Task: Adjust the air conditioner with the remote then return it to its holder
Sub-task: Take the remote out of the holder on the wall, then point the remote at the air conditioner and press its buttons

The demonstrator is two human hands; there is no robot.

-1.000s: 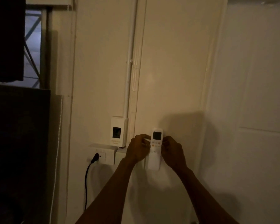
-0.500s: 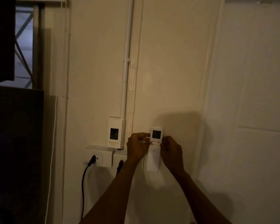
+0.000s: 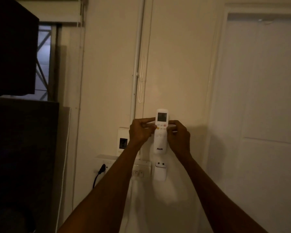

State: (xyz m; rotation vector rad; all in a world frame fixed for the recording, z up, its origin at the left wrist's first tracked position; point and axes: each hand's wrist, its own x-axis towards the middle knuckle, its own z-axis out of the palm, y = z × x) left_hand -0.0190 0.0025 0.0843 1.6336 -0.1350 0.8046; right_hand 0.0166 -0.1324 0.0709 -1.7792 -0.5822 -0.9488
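Note:
A white air-conditioner remote (image 3: 161, 132) with a small screen at its top is upright in front of the cream wall. My left hand (image 3: 140, 132) grips its left edge and my right hand (image 3: 179, 137) grips its right edge, fingers over the button area. Its lower end hangs clear above the white wall holder (image 3: 160, 171), which is empty and fixed to the wall just below. The air conditioner itself is out of view.
A white breaker box (image 3: 122, 140) is mounted left of the remote, above a socket (image 3: 104, 163) with a black plug and cable, and a switch plate (image 3: 141, 169). A white conduit (image 3: 136, 64) runs up the wall. Dark furniture (image 3: 20, 157) fills the left; a white door (image 3: 265, 106) stands right.
The remote has come up out of the holder, held by both hands; the holder below is now visible and empty.

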